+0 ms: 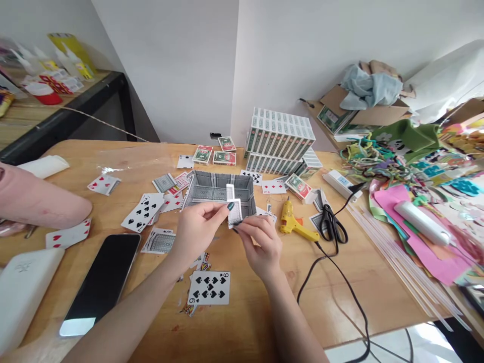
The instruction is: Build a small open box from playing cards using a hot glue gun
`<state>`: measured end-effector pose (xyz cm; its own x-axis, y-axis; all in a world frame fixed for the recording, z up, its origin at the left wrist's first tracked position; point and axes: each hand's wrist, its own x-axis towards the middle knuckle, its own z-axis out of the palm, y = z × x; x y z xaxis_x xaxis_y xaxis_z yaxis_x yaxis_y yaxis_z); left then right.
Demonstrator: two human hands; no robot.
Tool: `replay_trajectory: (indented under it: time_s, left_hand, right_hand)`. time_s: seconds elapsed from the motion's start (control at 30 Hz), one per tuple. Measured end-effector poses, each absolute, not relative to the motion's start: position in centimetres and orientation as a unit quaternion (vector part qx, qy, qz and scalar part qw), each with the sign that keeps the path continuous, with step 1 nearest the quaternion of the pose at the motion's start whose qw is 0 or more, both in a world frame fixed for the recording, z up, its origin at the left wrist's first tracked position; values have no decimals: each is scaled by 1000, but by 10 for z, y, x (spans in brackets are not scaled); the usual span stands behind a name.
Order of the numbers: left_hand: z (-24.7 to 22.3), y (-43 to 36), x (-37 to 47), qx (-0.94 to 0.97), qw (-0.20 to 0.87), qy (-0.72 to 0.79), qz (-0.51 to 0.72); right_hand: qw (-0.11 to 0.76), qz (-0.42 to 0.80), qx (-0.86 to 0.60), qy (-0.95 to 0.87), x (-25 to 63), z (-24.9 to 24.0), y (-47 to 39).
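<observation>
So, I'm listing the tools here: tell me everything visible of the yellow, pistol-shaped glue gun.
The yellow, pistol-shaped glue gun looks plastic and lies on its side on the light-brown wooden table, right of the right hand, which does not touch it. Its nozzle points away from the person; its handle slants toward the near right, where a black cord leaves the end. An orange part, possibly the trigger, shows in the angle between body and handle. Whether it is on cannot be told.
</observation>
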<state>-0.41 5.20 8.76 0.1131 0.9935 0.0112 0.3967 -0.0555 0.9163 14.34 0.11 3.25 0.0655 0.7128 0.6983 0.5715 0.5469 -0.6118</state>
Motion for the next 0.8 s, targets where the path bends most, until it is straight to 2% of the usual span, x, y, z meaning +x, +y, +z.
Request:
replay_trajectory:
  time_s: [0.2, 0.4, 0.6, 0.7, 0.77, 0.8]
  left_hand:
    - [87, 56, -10, 708, 386, 514, 292]
    - [87, 64, -20, 710, 308, 547, 320]
    - [80, 91, -7, 798, 239, 453, 317]
    - [71, 117, 16, 790, 313, 451, 273]
    - [62, 134, 32, 735, 452, 449, 231]
    - [58, 141, 39, 729, 484, 435, 212]
  right_hand:
    - [556, 122, -489, -661, 145, 31, 2]
    - [598, 91, -597, -526, 158, 21, 8]
    - [632, 107, -667, -380, 177, 14, 16]
    - [631, 127, -676, -358, 180, 13, 18]
    - [630, 152, -671, -359, 179, 11, 19]
    - [628, 168, -668, -362, 178, 10, 19]
